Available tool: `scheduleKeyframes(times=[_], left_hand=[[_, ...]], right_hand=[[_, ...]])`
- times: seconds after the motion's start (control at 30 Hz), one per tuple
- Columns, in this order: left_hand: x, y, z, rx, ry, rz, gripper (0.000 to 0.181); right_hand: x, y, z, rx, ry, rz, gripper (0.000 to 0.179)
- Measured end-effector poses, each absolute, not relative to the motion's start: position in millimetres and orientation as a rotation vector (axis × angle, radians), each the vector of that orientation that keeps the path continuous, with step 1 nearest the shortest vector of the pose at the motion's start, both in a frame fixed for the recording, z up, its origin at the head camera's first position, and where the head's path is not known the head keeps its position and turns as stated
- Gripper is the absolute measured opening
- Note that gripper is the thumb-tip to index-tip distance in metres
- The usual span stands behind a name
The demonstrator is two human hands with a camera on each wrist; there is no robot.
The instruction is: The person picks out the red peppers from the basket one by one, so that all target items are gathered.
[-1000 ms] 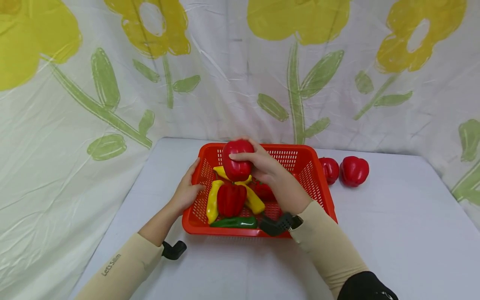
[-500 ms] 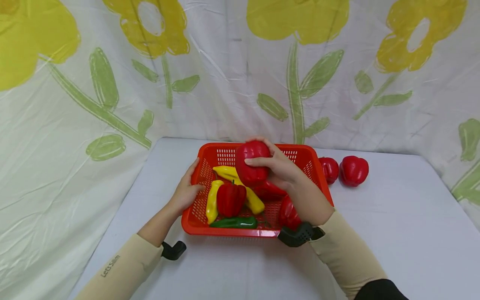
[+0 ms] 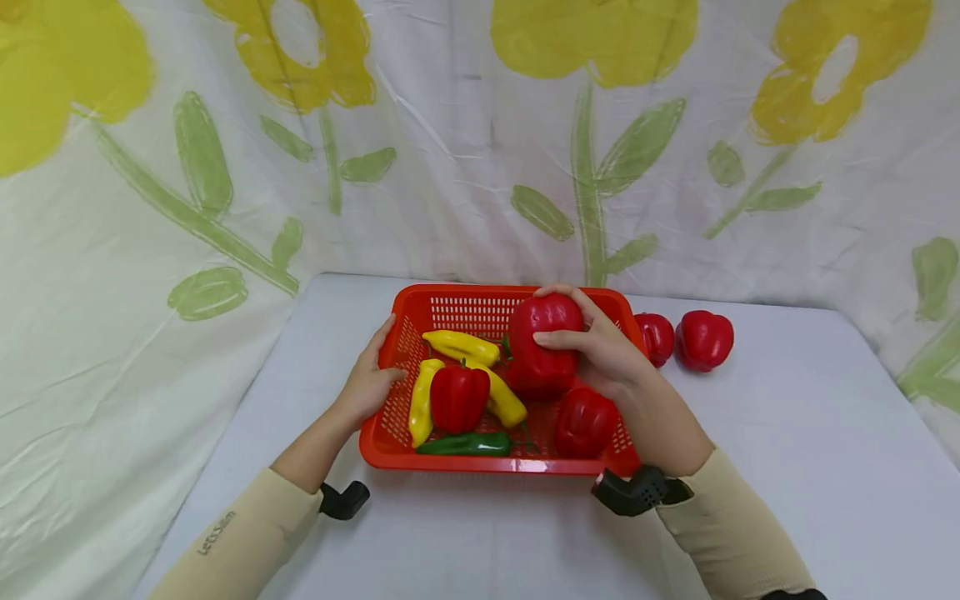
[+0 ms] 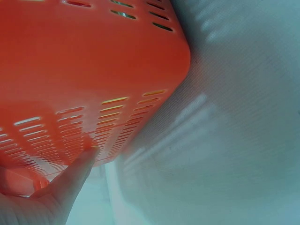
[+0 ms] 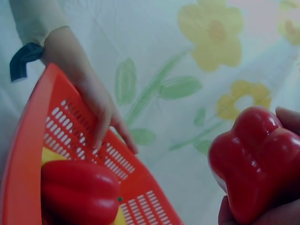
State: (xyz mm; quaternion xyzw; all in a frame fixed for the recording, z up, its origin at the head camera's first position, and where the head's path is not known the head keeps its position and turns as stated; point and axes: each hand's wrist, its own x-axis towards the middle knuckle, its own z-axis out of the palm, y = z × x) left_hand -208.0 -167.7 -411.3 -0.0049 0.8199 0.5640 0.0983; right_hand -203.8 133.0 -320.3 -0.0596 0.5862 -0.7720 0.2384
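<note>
My right hand (image 3: pixel 603 354) holds a red bell pepper (image 3: pixel 546 333) over the right half of a red plastic basket (image 3: pixel 480 465), its thumb across the near side. In the right wrist view the lobed end of that bell pepper (image 5: pixel 255 161) faces the camera. My left hand (image 3: pixel 369 382) grips the basket's left rim, thumb inward and fingers along the outer wall. Inside the basket lie a red bell pepper (image 3: pixel 459 398), another red bell pepper (image 3: pixel 585 422) at the front right, several yellow peppers (image 3: pixel 461 346) and a long green pepper (image 3: pixel 465 444).
Two red bell peppers, one (image 3: pixel 705 340) farther out and one (image 3: pixel 655 338) close to the basket, lie on the white-covered table (image 3: pixel 780 433) at the right. Behind the table hangs a white cloth (image 3: pixel 450 208) printed with yellow flowers.
My right hand has carried the red bell pepper rightward across the basket, bringing the front-right bell pepper into full view. The left hand has stayed on the rim.
</note>
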Motion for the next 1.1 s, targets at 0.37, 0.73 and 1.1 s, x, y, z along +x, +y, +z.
scheduleKeyframes(times=[0.37, 0.73, 1.1], left_hand=[[-208, -168, -411, -0.011, 2.41, 1.684, 0.08], [-208, -169, -411, 0.006, 2.408, 1.689, 0.08], [-208, -170, -412, -0.006, 2.417, 1.68, 0.08]], right_hand=[[-192, 159, -319, -0.287, 1.656, -2.133, 0.042], [-180, 183, -322, -0.347, 1.712, -2.116, 0.044], [-168, 216, -331, -0.334, 1.811, -2.126, 0.046]])
